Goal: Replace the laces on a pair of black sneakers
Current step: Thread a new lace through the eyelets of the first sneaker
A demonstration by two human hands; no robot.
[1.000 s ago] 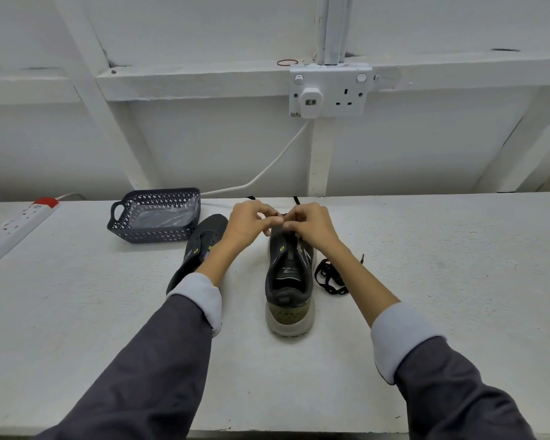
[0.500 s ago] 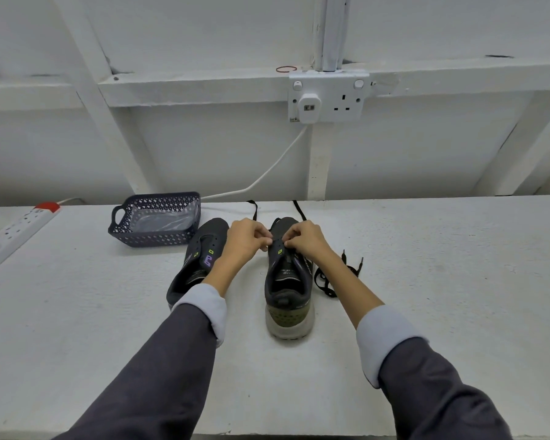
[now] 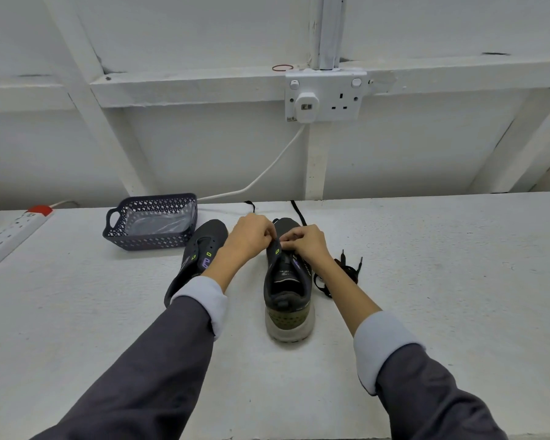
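Closely paired, left hand (image 3: pixel 251 236) and right hand (image 3: pixel 309 246), pinching sneaker (image 3: pixel 287 282) at its eyelets

A plain workshop corner — white-painted bench (image 3: pixel 426 281), bare framed wall (image 3: pixel 204 147) with double socket (image 3: pixel 326 96), power strip (image 3: pixel 10 230).

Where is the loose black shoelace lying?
In the head view, the loose shoelace lies bunched on the table just right of the middle sneaker, partly behind the right forearm.
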